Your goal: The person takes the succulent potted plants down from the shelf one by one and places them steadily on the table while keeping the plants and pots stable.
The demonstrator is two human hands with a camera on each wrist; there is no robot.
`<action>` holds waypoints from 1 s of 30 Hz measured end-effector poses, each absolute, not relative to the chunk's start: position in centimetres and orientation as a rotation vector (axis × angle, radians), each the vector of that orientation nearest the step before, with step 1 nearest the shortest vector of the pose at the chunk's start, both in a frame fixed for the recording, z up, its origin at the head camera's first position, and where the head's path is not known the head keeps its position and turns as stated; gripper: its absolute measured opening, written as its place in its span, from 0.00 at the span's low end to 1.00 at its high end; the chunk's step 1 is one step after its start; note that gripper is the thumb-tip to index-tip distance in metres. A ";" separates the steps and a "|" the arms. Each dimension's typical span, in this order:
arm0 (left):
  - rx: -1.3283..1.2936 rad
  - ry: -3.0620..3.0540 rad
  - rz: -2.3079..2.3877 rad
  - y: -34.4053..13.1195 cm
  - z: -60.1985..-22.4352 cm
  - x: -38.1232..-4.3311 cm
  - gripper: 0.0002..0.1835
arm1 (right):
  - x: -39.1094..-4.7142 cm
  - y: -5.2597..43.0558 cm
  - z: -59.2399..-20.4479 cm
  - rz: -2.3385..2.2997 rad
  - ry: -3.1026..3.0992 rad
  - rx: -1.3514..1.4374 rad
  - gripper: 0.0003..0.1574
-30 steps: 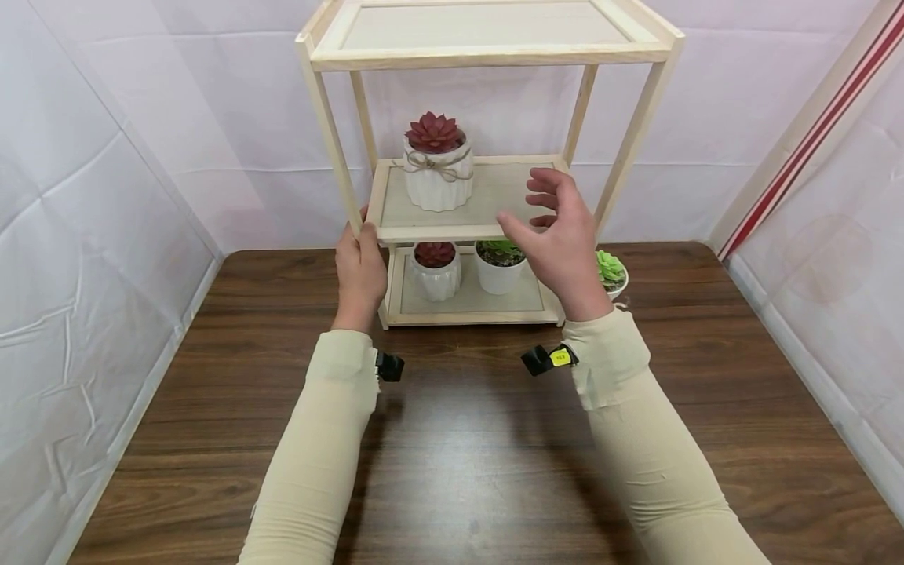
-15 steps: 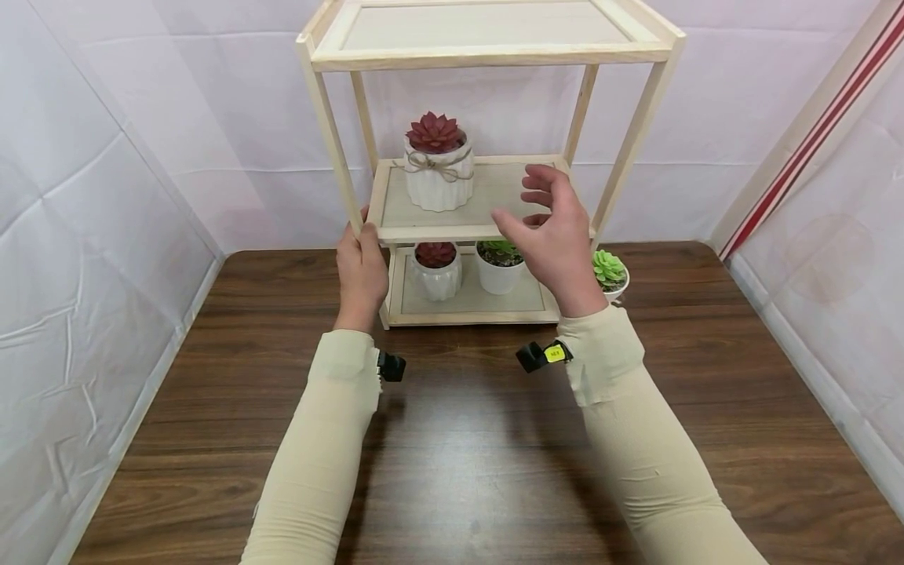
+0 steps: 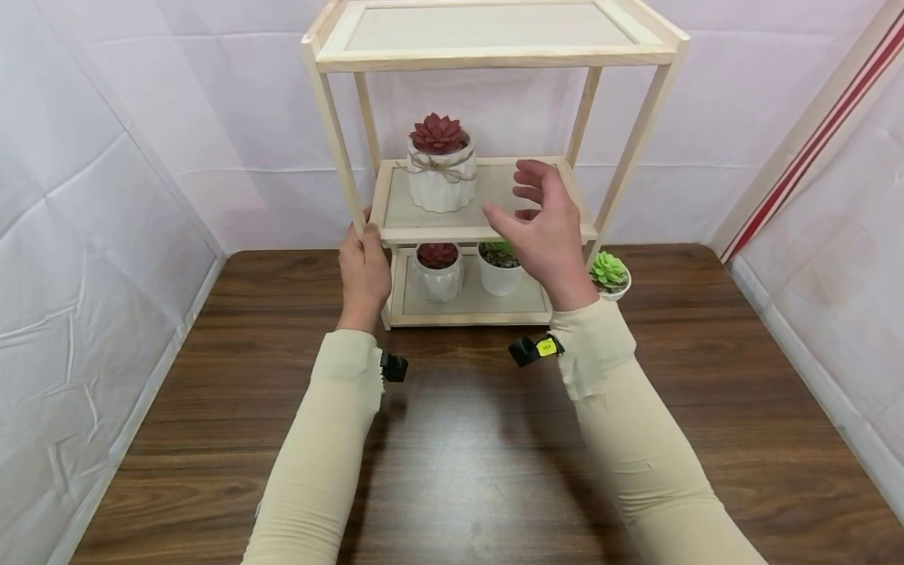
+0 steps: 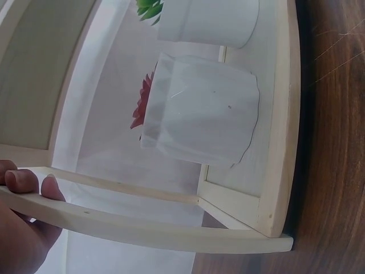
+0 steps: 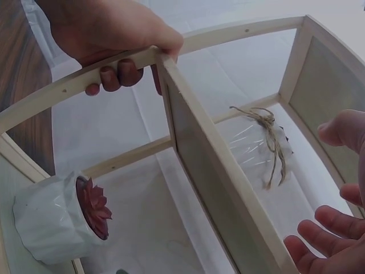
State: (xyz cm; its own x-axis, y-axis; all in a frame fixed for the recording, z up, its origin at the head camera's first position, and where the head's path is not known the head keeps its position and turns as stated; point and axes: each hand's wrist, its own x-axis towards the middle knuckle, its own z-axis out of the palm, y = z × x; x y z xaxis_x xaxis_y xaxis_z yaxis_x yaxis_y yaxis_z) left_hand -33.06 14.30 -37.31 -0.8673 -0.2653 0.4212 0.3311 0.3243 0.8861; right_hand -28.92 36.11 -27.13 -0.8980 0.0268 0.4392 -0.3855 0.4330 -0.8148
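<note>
Our left hand (image 3: 363,271) grips the left front post (image 3: 337,149) of the rack (image 3: 494,60); our right hand (image 3: 545,224), loosely curved and holding nothing, has drifted leftward; the tied pot (image 3: 441,184), upright on the middle shelf (image 3: 497,179), seems easier to reach.

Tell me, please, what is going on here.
A person's left hand grips a front post of a wooden shelf; the right hand hovers, holding nothing. A red plant in a string-tied pot stands on the middle level, a smaller red plant and a green plant below. Another green plant sits beside the shelf.
</note>
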 end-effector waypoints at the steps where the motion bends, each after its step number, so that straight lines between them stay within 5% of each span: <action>1: -0.056 -2.094 -1.577 14.3 -37.3 -33.0 0.28 | -29.0 36.0 -27.1 1.455 -2.304 0.303 0.37; 30: -0.047 -2.043 -1.581 14.5 -37.4 -33.1 0.25 | -32.1 35.3 -28.5 1.419 -2.324 0.317 0.41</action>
